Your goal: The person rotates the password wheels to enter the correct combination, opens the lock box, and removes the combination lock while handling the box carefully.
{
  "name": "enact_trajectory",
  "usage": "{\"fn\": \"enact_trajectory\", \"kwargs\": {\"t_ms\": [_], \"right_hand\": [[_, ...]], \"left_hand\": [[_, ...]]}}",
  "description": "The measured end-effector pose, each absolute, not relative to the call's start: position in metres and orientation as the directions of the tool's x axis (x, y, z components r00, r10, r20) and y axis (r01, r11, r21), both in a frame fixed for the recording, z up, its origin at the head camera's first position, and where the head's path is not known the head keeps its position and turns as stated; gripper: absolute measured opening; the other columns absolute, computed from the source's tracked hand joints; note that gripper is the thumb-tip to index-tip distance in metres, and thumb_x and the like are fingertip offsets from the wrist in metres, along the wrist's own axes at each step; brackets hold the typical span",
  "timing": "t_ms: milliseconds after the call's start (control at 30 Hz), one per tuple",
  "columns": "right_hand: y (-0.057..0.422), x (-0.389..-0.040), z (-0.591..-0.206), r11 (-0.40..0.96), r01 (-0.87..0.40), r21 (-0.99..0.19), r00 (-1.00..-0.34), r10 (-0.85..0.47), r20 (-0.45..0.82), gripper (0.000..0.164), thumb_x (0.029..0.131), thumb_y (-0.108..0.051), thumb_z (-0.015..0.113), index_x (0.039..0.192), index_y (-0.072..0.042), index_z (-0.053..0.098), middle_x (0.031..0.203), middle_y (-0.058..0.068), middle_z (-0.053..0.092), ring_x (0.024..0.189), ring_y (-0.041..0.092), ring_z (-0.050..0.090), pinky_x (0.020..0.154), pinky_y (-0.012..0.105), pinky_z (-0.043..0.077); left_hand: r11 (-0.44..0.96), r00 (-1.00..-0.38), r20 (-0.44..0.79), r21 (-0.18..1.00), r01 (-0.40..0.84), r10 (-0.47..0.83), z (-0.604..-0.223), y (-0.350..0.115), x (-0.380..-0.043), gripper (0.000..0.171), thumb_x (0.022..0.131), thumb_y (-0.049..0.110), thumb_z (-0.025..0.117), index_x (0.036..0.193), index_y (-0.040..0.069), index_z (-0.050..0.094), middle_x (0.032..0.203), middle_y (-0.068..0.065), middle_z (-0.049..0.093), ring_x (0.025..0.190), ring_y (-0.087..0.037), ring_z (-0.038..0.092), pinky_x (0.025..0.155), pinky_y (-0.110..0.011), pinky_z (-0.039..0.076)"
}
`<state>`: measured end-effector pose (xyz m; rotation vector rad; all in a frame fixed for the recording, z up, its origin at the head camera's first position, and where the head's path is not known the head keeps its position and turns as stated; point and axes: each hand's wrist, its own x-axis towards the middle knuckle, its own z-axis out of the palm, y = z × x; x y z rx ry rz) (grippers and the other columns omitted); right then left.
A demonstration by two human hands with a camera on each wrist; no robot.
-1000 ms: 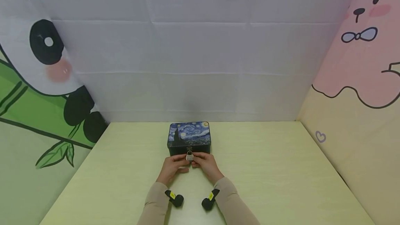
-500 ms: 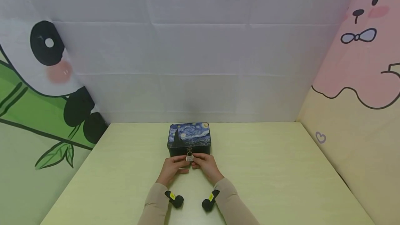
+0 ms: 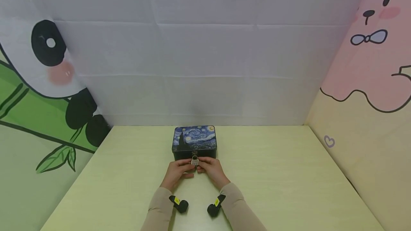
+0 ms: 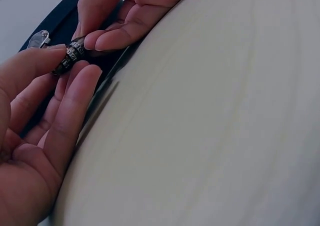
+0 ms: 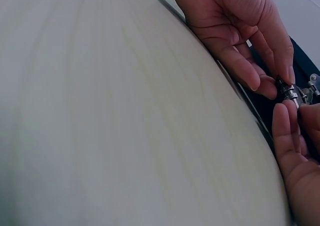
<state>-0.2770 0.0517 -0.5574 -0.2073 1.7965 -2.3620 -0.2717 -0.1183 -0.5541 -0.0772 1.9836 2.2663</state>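
Note:
A small combination padlock hangs at the front latch of a black tin box, whose lid carries a swirling blue night-sky picture. From the left, my left hand pinches the padlock's side between thumb and fingers. Opposite it, my right hand pinches the other side. Rows of number dials show on the padlock in the left wrist view, though fingertips cover part of its body. The right wrist view has the metal latch just beside the padlock.
The box stands on a pale wooden table, near the white cloth backdrop behind. Side panels with a panda drawing and a pink animal flank the table. Black camera mounts sit on both wrists.

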Motion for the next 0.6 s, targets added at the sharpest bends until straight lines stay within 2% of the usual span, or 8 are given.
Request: {"fn": "enact_trajectory", "kwargs": {"t_ms": [300, 600], "right_hand": [[0.0514, -0.2773, -0.5567, -0.263, 0.055, -0.963, -0.977, -0.215, 0.003, 0.029, 0.095, 0.006, 0.059, 0.120, 0.021, 0.059, 0.101, 0.016, 0.071, 0.071, 0.009, 0.065, 0.069, 0.022, 0.060], [0.0512, -0.2782, -0.5583, -0.264, 0.052, -0.963, -0.976, -0.217, 0.006, 0.029, 0.095, 0.006, 0.059, 0.119, 0.021, 0.059, 0.101, 0.017, 0.071, 0.072, 0.010, 0.066, 0.070, 0.023, 0.061]], "left_hand": [[-0.134, -0.991, -0.124, 0.982, -0.131, 0.059, -0.5529, -0.1176, -0.2710, 0.033, 0.091, -0.010, 0.063, 0.123, -0.019, 0.060, 0.103, -0.017, 0.071, 0.082, -0.018, 0.069, 0.069, -0.037, 0.063], [-0.136, -0.990, -0.125, 0.982, -0.134, 0.070, -0.5523, -0.1180, -0.2694, 0.043, 0.086, -0.014, 0.067, 0.127, -0.019, 0.055, 0.104, -0.020, 0.071, 0.082, -0.021, 0.070, 0.070, -0.039, 0.063]]}}
